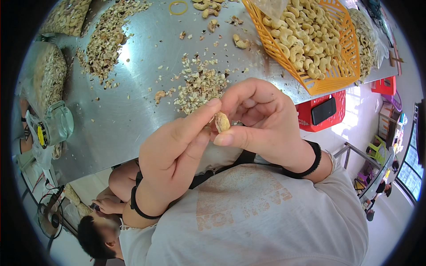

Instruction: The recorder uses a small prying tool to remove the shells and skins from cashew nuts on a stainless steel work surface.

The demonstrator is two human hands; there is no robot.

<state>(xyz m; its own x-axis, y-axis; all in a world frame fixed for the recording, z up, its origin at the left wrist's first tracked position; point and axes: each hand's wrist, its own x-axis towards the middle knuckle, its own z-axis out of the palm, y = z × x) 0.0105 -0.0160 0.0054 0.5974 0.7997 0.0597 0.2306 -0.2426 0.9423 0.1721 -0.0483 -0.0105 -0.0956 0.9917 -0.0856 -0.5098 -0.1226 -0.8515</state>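
Above my lap, near the table edge, both hands meet at one cashew kernel (222, 122) with some reddish skin on it. My right hand (266, 116) grips it between thumb and bent forefinger. From the other side, the fingertips of my left hand (173, 149) pinch at its edge; I cannot tell whether anything small sits between them. Just beyond the hands lies a loose pile of skin flakes and crumbs (201, 84) on the metal table (116, 133). An orange plastic basket (322, 87) full of cashew kernels (306, 36) stands at the right.
A larger heap of flakes (105, 43) lies at the left. Beside it are filled bags (55, 73) and a glass jar (60, 123). Loose cashews (241, 41) and a rubber band (178, 7) lie far back. A phone (323, 111) rests on a red stool (304, 116). Another person (100, 232) sits at left.
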